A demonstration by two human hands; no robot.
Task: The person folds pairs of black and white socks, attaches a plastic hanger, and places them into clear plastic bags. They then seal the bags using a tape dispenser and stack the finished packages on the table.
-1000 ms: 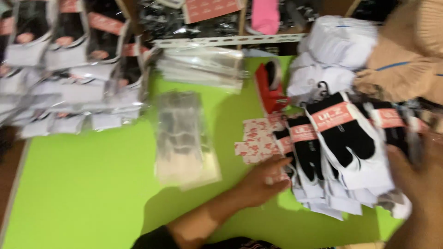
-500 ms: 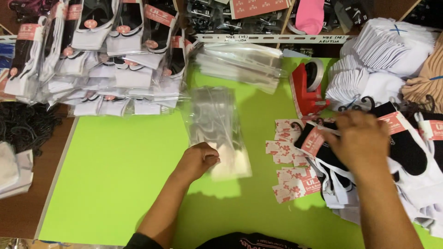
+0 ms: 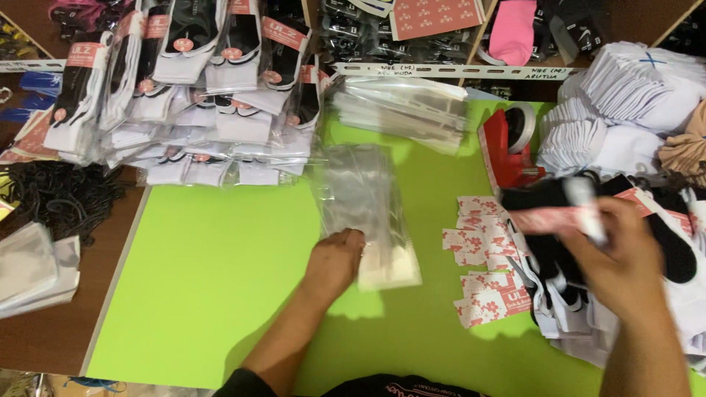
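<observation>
A stack of clear plastic bags (image 3: 365, 208) lies in the middle of the bright green table (image 3: 213, 279). My left hand (image 3: 334, 262) rests on the near left edge of that stack, fingers curled onto the top bag. My right hand (image 3: 616, 259) is raised over a heap of black-and-white socks (image 3: 673, 254) at the right and grips a pair of black-and-white socks with a red paper band (image 3: 559, 218), blurred by motion. Red-and-white paper labels (image 3: 482, 272) lie scattered between the bags and the sock heap.
Bagged sock pairs (image 3: 206, 110) are piled at the back left. A second stack of clear bags (image 3: 408, 106) lies at the back centre, beside a red tape dispenser (image 3: 511, 143). White folded socks (image 3: 625, 103) are heaped at the back right. Black cords (image 3: 62, 195) lie off the table's left edge.
My left hand went from the labels to the clear bag stack and stays there. My right hand has lifted a banded sock pair off the heap. The view tilted toward the left.
</observation>
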